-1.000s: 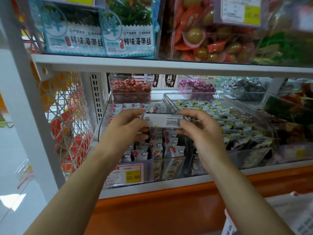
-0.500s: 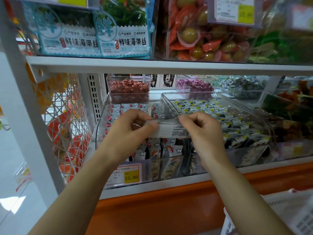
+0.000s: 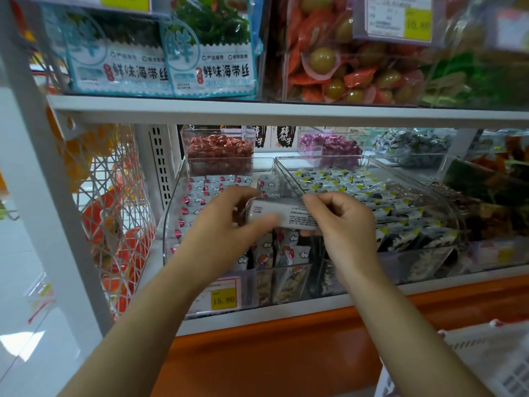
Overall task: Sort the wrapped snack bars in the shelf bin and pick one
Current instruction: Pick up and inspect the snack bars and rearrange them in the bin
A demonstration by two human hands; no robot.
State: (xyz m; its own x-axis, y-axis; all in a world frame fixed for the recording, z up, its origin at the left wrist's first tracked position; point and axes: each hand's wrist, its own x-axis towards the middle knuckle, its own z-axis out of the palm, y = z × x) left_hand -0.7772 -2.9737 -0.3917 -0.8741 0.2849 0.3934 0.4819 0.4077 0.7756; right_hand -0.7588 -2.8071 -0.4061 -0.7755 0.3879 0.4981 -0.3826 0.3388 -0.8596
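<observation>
Wrapped snack bar (image 3: 282,212) held level above clear shelf bin (image 3: 171,224), left hand (image 3: 226,230) pinching its left end, right hand (image 3: 340,222) pinching its right end, bar spanning both grips

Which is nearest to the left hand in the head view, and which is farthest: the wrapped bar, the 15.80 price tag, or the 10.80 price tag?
1. Wrapped bar: gripped by the left hand itself, at its left end.
2. 15.80 price tag: just below the hand, low at the front.
3. 10.80 price tag: far up on the right, top level.
</observation>
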